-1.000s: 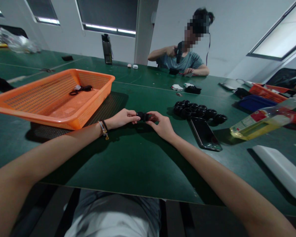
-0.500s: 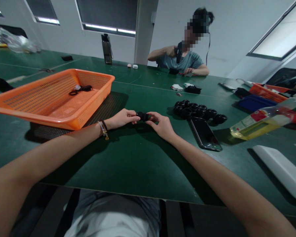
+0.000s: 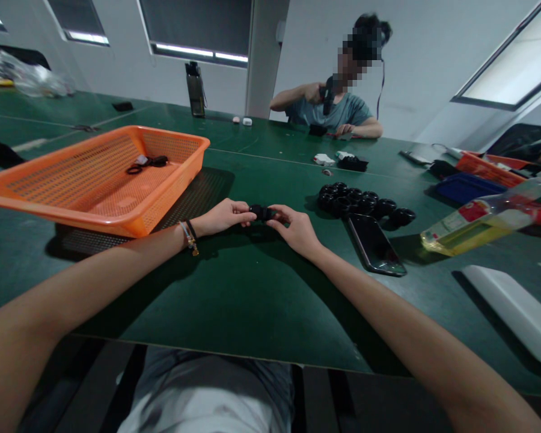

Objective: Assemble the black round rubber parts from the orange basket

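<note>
Both my hands meet over the green table (image 3: 234, 300), pinching one small black part (image 3: 262, 212) between them. My left hand (image 3: 223, 216), with bracelets at the wrist, grips its left end. My right hand (image 3: 295, 229) grips its right end. The part is mostly hidden by my fingers. A cluster of several similar black round parts (image 3: 363, 204) lies to the right of my right hand, apart from it.
An orange mesh basket (image 3: 94, 180) with a few small black pieces stands at the left on a dark mat. A dark phone (image 3: 375, 245), a bottle of yellow liquid (image 3: 482, 219) and a white flat object (image 3: 514, 313) lie at the right. A person sits across the table.
</note>
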A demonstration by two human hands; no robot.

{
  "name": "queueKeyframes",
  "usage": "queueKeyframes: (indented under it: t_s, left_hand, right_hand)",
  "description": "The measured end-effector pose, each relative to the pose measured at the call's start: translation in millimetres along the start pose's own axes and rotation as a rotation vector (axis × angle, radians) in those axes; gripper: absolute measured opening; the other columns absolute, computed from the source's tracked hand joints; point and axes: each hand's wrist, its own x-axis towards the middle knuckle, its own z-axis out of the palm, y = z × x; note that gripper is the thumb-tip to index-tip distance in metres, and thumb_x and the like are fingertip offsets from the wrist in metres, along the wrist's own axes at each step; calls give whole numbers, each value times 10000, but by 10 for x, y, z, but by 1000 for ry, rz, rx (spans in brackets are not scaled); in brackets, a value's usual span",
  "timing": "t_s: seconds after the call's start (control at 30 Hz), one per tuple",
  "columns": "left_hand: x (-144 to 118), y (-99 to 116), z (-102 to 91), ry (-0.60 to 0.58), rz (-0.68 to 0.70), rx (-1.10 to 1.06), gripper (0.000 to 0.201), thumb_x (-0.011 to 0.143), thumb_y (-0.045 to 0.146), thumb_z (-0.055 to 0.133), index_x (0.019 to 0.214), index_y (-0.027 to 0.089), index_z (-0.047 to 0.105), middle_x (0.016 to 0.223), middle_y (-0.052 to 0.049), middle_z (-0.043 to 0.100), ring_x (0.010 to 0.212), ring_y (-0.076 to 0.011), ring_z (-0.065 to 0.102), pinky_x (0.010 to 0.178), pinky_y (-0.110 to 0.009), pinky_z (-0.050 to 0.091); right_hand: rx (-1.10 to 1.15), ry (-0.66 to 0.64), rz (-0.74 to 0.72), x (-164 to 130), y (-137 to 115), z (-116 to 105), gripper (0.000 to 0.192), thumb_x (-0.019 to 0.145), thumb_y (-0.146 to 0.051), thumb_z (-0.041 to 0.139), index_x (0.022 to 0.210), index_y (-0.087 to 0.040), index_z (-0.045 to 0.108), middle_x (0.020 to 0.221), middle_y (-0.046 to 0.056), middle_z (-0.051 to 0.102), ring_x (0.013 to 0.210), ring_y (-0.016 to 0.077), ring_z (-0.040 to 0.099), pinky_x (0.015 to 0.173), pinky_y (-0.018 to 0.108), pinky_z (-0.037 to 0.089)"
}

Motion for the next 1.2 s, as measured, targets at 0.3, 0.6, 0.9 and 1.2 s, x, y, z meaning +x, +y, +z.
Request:
queueKeyframes:
  t_s: [0.3, 0.6, 0.9, 1.2]
  left_hand:
    - [0, 16, 10, 28, -61, -37, 193, 746, 267, 550, 641, 111, 595, 596, 20, 532, 569, -77, 486, 604, -205, 392]
    - [-9, 31, 14, 15, -58, -47, 195, 744, 266, 557, 635, 108, 593, 587, 23, 531, 567, -75, 490, 606, -205, 393]
    - [-6, 27, 19, 11, -66, -70, 190, 746, 261, 555, 653, 101, 597, 577, 26, 546, 554, -67, 491, 583, -193, 388]
    - [-3, 21, 14, 10, -61, -80, 186, 753, 242, 552, 641, 100, 599, 578, 24, 549, 555, -65, 491, 599, -193, 401]
  right_hand:
    - [16, 14, -44, -9, -39, -11, 279, 701, -178, 626, 980, -192, 620, 846, 36, 678, 744, 166, 631, 735, 334, 516]
    - [65, 35, -64, -11, -42, -1, 256, 700, -148, 613, 954, -180, 601, 829, 32, 669, 734, 155, 627, 732, 320, 519]
    - [76, 16, -41, 0, -18, -4, 218, 710, -168, 624, 928, -182, 607, 796, 23, 674, 724, 157, 638, 749, 338, 525]
    - [49, 6, -29, -3, -24, -11, 212, 723, -176, 615, 935, -180, 622, 798, 31, 680, 729, 165, 643, 747, 342, 527]
